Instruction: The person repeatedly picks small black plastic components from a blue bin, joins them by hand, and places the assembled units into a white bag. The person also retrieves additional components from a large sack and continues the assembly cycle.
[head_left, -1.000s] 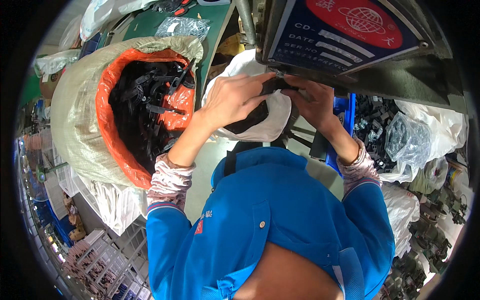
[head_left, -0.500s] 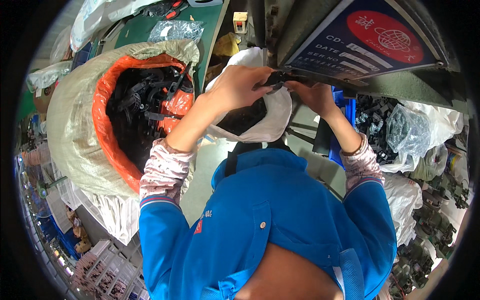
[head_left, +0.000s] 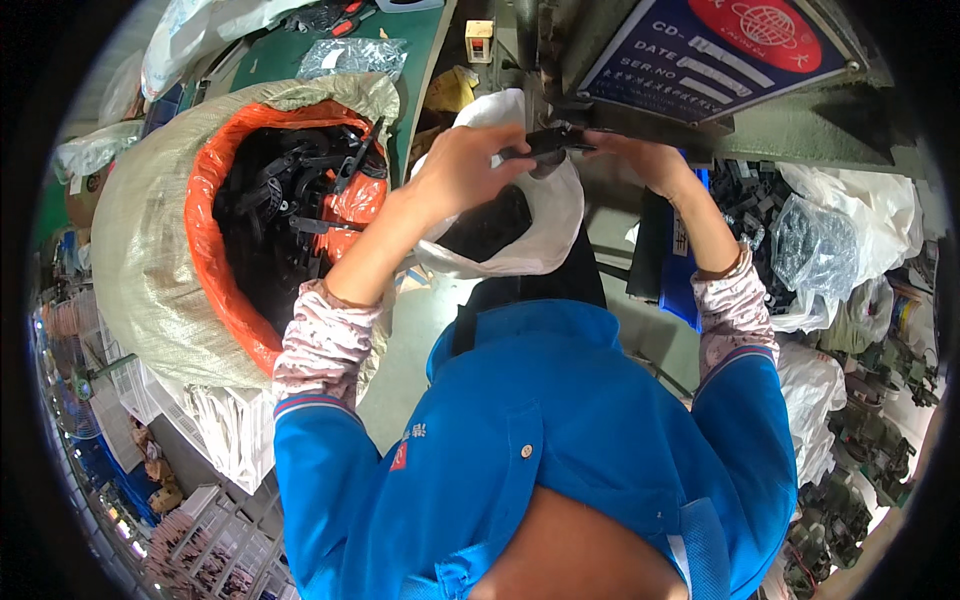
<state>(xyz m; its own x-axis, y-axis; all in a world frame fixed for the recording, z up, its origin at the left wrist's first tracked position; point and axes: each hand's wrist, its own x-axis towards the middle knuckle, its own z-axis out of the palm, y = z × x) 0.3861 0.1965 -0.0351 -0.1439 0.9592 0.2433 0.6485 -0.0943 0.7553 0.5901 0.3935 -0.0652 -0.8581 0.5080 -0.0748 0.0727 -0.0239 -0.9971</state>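
A dark, elongated plastic-looking part (head_left: 547, 142) lies level between my hands, in front of the machine; its exact kind cannot be made out. My left hand (head_left: 468, 168) pinches its left end between thumb and fingers. At its other end, the fingertips of my right hand (head_left: 640, 160) press together against the part, partly hidden by it. Below both hands stands a white sack (head_left: 565, 215) with its mouth open and dark contents inside. To the left, a large woven sack (head_left: 140, 240) with an orange liner (head_left: 200, 215) holds many black plastic parts (head_left: 290, 190).
A green-grey machine body (head_left: 830, 140) with a blue-and-red plate (head_left: 720, 60) overhangs the right hand. Right of it are a blue bin (head_left: 680, 275) and clear bags (head_left: 815, 245) among black parts. A green table (head_left: 420, 50) lies at the far left.
Both hands have shifted slightly up, and the right has also moved rightward. More of the dark part shows between them. The machine plate sits higher in view.
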